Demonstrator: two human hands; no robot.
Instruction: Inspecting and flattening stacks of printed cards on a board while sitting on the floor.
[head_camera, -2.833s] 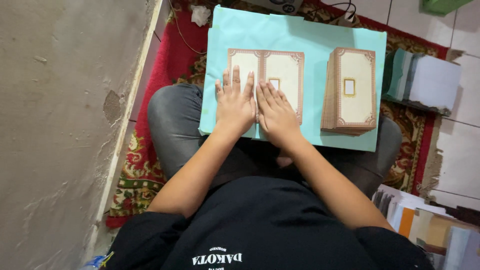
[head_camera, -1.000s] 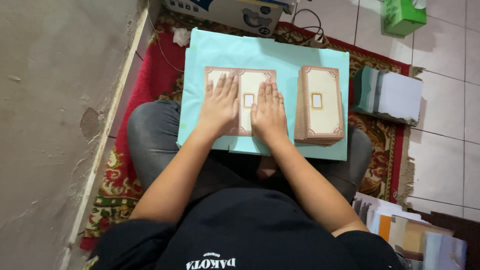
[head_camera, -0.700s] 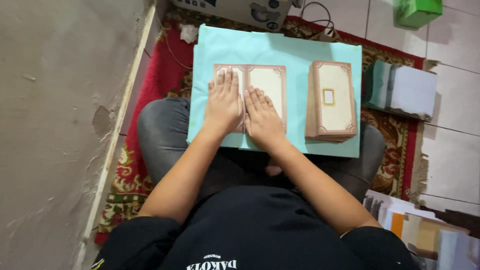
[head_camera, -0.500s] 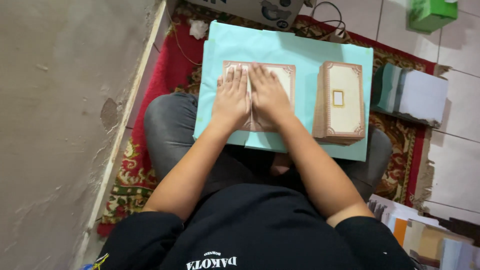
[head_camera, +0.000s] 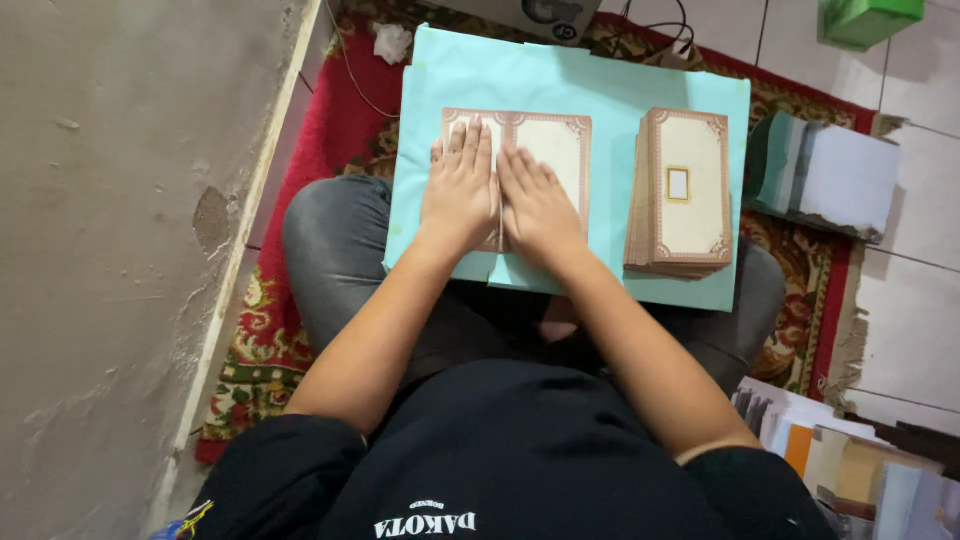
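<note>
Both hands lie flat, fingers together, on the opened bordered card (head_camera: 545, 150): left hand (head_camera: 460, 190) on its left panel, right hand (head_camera: 535, 200) just beside the centre fold, which runs away from the person.

The person wore a black short-sleeved top, its sleeves ending above the elbows and leaving both forearms bare down to the fingers. A small white print sat on the chest, well back from the fingers, and a bit of yellow and blue marking showed at the left sleeve's edge. Dark grey trousers covered the folded legs. The left hand (head_camera: 461, 195) and right hand (head_camera: 537, 203) carried no rings, watch or gloves.
</note>
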